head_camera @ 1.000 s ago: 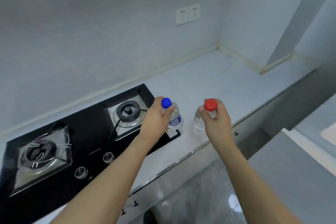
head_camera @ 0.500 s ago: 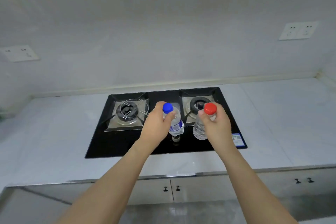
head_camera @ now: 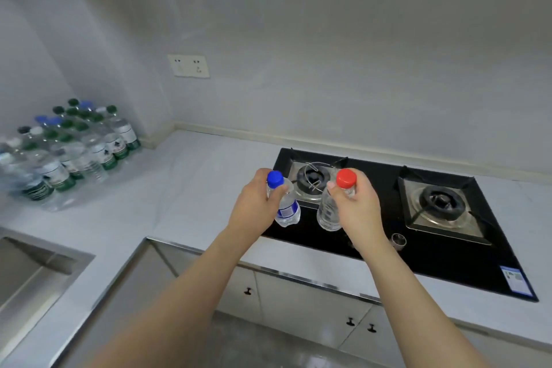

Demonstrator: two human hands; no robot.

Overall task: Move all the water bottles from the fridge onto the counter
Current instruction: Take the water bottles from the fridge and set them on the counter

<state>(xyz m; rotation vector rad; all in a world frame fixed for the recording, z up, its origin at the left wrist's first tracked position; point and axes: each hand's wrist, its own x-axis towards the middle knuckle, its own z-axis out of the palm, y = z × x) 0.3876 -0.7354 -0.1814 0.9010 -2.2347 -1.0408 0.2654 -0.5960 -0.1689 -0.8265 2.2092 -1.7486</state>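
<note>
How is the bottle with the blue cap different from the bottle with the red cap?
The blue-capped bottle has a blue label, while the red-capped bottle shows only a faint one. The blue-capped bottle is in the left hand; the red-capped bottle is in the right hand. The red cap looks wider than the blue cap. Both are clear plastic, gripped near the neck and held above the stove.

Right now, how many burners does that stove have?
2. The left burner sits just behind the two held bottles, partly hidden by them; the right burner lies in clear view on the black stove.
</note>
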